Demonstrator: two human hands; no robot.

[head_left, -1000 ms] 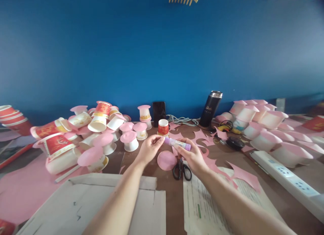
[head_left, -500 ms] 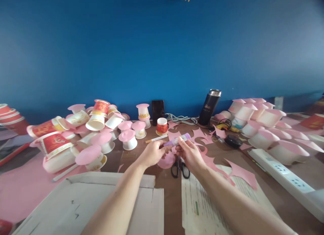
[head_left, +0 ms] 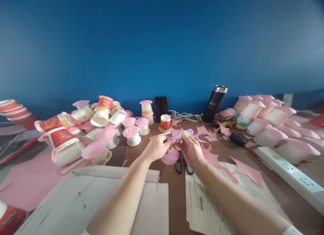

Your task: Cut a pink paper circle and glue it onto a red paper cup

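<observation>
A purple glue stick (head_left: 180,135) is held between both hands above the brown table. My left hand (head_left: 158,147) pinches its left end, and my right hand (head_left: 191,148) grips it nearer the right end. Below the hands lies a pink paper circle (head_left: 170,156), with black-handled scissors (head_left: 179,164) beside it, partly hidden by my right hand. Just behind stands an upright red and white paper cup (head_left: 165,123).
Cups with pink paper tops (head_left: 132,135) crowd the left, and more (head_left: 269,130) sit at the right. A black thermos (head_left: 214,104), phone (head_left: 161,109), power strip (head_left: 291,169), pink scraps (head_left: 246,171) and a white board (head_left: 101,198) surround the hands.
The view has shifted, so most things appear slightly further right and higher. The glue stick stays between both hands, and the left hand now covers more of the white stick behind it.
</observation>
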